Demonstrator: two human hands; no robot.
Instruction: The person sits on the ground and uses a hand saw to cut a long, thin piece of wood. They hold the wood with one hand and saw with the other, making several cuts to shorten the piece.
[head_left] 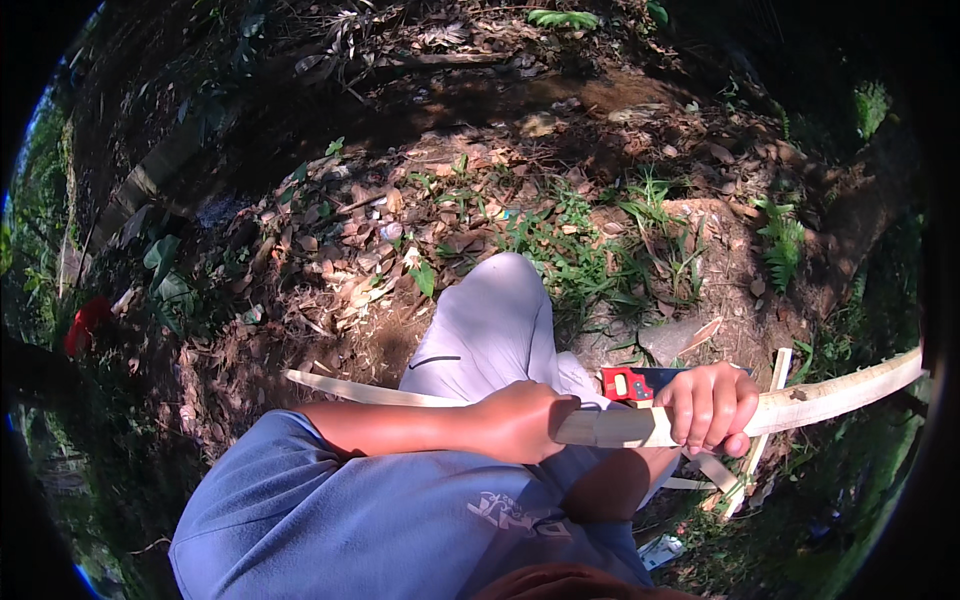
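A long pale wooden strip runs across my lap and out to the right, bending toward the rim. My right hand is closed over it, fingers wrapped on top. My left hand is closed at the strip's inner part, beside my lap; its fingertips are partly hidden. A thinner, tapering wooden piece sticks out leftward beyond my left forearm; whether it is the same strip I cannot tell. Just beyond my right hand lies a handsaw with a red and black handle, its dark blade partly covered by the hand.
Several narrow wooden slats lie crossed on the ground at the right. A small pale flat object is near my side. Leaf litter and green plants cover the ground ahead. Something red sits at the far left.
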